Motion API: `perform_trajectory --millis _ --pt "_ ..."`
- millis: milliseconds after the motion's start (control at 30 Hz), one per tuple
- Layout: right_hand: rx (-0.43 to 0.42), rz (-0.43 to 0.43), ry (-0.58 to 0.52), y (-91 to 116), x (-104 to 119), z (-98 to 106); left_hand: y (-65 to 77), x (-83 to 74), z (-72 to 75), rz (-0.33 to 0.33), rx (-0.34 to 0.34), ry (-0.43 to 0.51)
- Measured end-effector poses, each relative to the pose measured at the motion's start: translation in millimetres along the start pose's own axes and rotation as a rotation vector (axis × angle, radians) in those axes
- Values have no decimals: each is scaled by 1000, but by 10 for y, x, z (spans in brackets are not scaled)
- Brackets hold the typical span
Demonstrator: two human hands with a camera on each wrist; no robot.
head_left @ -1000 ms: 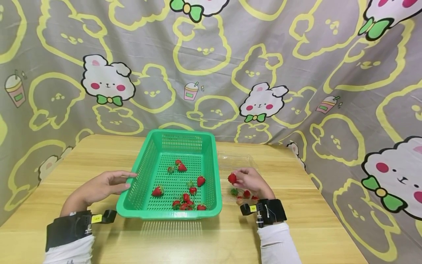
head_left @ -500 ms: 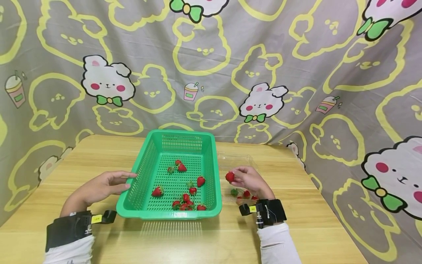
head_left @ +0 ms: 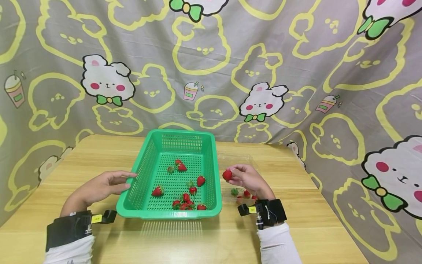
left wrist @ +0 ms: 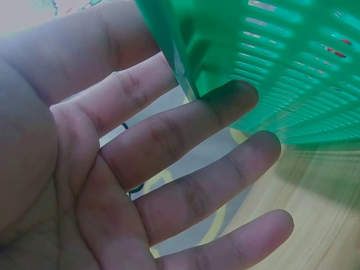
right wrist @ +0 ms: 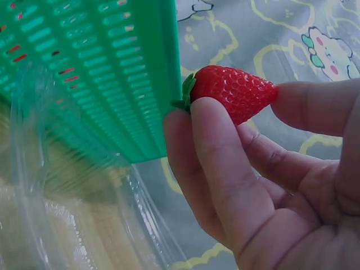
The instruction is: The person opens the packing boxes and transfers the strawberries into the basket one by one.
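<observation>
A red strawberry (right wrist: 233,90) with a green leafy cap is pinched between the thumb and fingertips of my right hand (head_left: 247,179). It hangs just right of the green plastic basket (head_left: 217,183), above a clear plastic box (head_left: 237,158). More strawberries (head_left: 247,193) lie in that box, partly behind my hand and wrist. Inside the basket, several strawberries (head_left: 158,191) are scattered, with a cluster (head_left: 185,202) near the front. My left hand (head_left: 103,186) rests at the basket's left rim, its fingers (left wrist: 191,194) extended and spread under the rim outside the wall.
The basket stands on a wooden table (head_left: 171,242). A grey curtain (head_left: 217,55) with cartoon rabbits encloses the table at the back and sides. Black camera straps (head_left: 275,211) circle both wrists.
My right hand has lifted slightly and moved a little left toward the basket, with the strawberry in its grip. The left hand and basket stay in place.
</observation>
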State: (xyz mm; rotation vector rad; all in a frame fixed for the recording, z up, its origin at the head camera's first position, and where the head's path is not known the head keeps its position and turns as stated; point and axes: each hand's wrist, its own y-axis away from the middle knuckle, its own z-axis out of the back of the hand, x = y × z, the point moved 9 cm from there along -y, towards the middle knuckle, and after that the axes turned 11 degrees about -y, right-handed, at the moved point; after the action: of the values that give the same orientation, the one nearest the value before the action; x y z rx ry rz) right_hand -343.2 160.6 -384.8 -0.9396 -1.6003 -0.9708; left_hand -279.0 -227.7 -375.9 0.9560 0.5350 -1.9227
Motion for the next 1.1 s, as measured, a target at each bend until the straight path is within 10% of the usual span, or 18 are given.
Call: perform_trajectory --millis 1100 --pt "71 105 112 113 177 -433 6 -3 0 -8 -12 -44"
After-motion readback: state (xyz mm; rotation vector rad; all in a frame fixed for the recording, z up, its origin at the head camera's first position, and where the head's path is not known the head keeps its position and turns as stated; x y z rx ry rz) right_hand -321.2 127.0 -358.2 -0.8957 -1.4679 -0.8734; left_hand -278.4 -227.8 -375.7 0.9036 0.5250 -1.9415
